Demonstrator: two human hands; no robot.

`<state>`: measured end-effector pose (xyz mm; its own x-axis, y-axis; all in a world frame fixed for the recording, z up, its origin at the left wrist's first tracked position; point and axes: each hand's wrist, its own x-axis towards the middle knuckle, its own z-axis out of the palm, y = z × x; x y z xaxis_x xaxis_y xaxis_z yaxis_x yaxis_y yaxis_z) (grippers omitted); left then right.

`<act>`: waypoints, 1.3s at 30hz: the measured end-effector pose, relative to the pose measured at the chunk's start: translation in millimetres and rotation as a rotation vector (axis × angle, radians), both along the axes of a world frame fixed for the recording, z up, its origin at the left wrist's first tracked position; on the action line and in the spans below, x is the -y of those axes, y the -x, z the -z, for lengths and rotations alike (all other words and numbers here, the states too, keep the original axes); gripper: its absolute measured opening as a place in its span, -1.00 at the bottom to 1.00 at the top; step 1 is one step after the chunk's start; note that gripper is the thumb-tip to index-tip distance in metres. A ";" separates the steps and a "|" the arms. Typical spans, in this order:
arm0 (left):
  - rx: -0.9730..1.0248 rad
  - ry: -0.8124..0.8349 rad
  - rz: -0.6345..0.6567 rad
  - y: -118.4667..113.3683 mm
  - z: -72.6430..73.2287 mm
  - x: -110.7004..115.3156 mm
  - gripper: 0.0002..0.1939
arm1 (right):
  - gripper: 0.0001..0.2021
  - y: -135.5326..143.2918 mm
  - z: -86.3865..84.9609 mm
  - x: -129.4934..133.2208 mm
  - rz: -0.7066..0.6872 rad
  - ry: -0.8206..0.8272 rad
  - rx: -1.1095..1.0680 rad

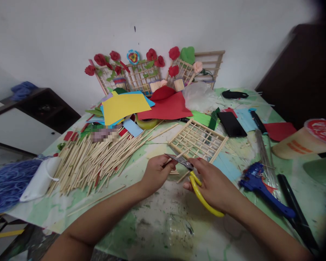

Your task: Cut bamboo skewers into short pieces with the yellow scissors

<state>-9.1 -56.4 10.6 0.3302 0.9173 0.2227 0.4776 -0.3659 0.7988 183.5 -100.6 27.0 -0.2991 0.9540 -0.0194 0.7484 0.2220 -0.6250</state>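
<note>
My right hand (214, 185) grips yellow-handled scissors (199, 194), their grey blades pointing left across a thin wooden stick (182, 153). My left hand (156, 172) pinches that stick just left of the blades. Both hands hover over the paint-stained table (157, 217). Right behind them lies a flat lattice frame (198, 139) of glued sticks. A big heap of loose wooden sticks (92, 163) spreads to the left of my left hand.
Coloured paper sheets (141, 105) and finished lattices with red paper flowers (141, 70) stand at the back. A blue glue gun (263, 188), a black phone (232, 124) and a paper cup (306, 139) lie right. Blue yarn (8, 181) sits far left.
</note>
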 end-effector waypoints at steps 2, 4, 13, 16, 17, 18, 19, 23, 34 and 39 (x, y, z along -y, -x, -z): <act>0.000 -0.040 -0.002 0.0 -0.3 -0.2 -0.84 | -0.50 0.0 1.6 -0.1 -0.003 -0.014 -0.001; -0.004 -0.064 -0.012 -0.2 -0.6 -0.3 -0.86 | -0.47 0.1 3.1 -0.4 -0.005 -0.031 -0.003; 0.115 0.076 0.025 -0.3 0.1 -0.2 -0.83 | -0.47 1.3 4.2 -1.0 -0.009 -0.063 -0.030; 0.144 0.133 0.049 -0.7 -1.4 0.0 -0.76 | -0.46 0.5 5.4 -1.0 -0.006 -0.064 -0.032; 0.145 0.143 0.054 -0.7 -1.9 0.1 -0.73 | -0.46 0.2 5.8 -1.0 -0.004 -0.068 -0.031; 0.145 0.148 0.058 -0.7 -2.3 0.1 -0.70 | -0.46 -0.1 6.1 -1.0 -0.003 -0.074 -0.031; 0.143 0.150 0.061 -0.7 -2.5 0.0 -0.68 | -0.45 -0.4 6.3 -1.0 -0.002 -0.078 -0.032; 0.122 0.142 0.063 -0.2 -1.7 -0.3 -0.63 | -0.44 -0.4 5.0 -0.7 -0.009 -0.052 -0.037; 0.146 0.174 0.075 1.2 2.8 -1.2 -0.58 | -0.57 0.6 1.5 -1.3 0.004 0.006 -0.017; 0.196 0.251 0.091 0.2 7.1 -2.6 -0.57 | -0.65 1.0 1.6 0.4 0.028 0.025 0.028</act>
